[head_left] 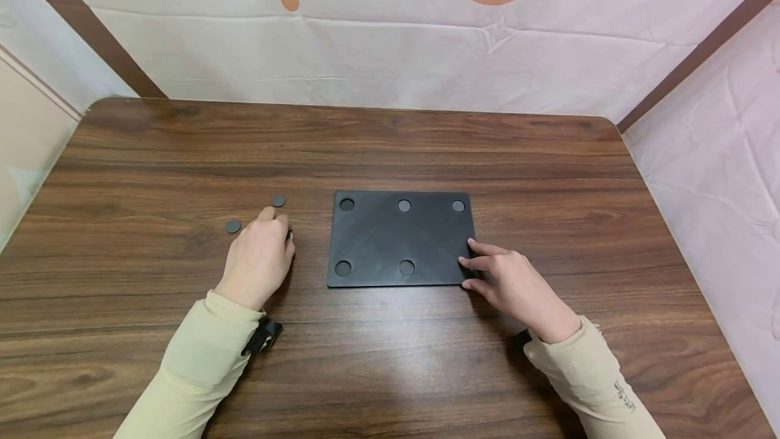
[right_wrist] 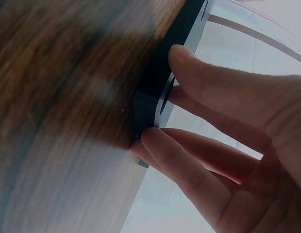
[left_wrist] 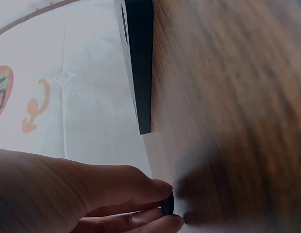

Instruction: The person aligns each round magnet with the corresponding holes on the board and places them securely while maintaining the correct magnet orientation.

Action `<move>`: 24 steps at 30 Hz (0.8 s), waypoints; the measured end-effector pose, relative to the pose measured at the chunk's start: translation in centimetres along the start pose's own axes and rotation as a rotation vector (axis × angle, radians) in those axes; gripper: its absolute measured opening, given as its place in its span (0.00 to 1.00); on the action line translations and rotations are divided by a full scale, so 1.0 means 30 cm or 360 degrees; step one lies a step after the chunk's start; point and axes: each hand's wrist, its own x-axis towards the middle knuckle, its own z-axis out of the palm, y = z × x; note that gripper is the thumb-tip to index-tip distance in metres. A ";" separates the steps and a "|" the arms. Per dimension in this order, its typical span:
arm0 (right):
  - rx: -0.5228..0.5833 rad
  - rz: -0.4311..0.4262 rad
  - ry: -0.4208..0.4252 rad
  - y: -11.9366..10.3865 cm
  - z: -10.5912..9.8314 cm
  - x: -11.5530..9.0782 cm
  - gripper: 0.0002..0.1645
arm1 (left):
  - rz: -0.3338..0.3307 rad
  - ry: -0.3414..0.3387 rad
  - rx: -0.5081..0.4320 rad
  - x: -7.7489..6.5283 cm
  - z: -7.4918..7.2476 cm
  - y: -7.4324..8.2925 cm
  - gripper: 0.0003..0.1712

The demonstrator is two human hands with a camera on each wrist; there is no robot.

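A flat black rectangular board [head_left: 378, 236] with round recesses lies on the table. My left hand [head_left: 258, 256] is left of it, close to the tabletop. Thumb and fingers pinch a small dark disc [left_wrist: 167, 204], its edge showing in the left wrist view. Two similar grey discs, one far disc [head_left: 278, 200] and one left disc [head_left: 233, 226], lie beside that hand. My right hand [head_left: 508, 283] holds the board's near right corner, thumb on the near side and fingers around the right edge. Lighter discs fill the far middle and far right recesses; the near right recess is covered.
The brown wood-grain table [head_left: 390, 364] extends around the board on all sides. Behind it hangs a pale cloth [head_left: 378, 53] with orange figures. A dark strap [head_left: 262, 335] is on the left wrist.
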 end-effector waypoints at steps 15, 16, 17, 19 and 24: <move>0.0006 -0.0007 0.0002 0.002 -0.001 0.001 0.20 | 0.0033 -0.0013 -0.0087 0.035 0.007 0.018 0.05; 0.0008 -0.0007 0.0002 0.002 -0.001 0.001 0.20 | 0.0038 -0.0010 -0.0092 0.038 0.008 0.020 0.05; 0.0010 -0.0006 0.0002 0.002 -0.001 0.001 0.20 | 0.0041 -0.0007 -0.0097 0.041 0.009 0.022 0.05; 0.0012 -0.0004 0.0001 0.002 -0.001 0.001 0.20 | 0.0048 -0.0003 -0.0106 0.046 0.012 0.026 0.05; 0.0013 0.0004 -0.0003 0.002 -0.001 0.000 0.20 | 0.0061 -0.0014 -0.0108 0.062 0.015 0.039 0.06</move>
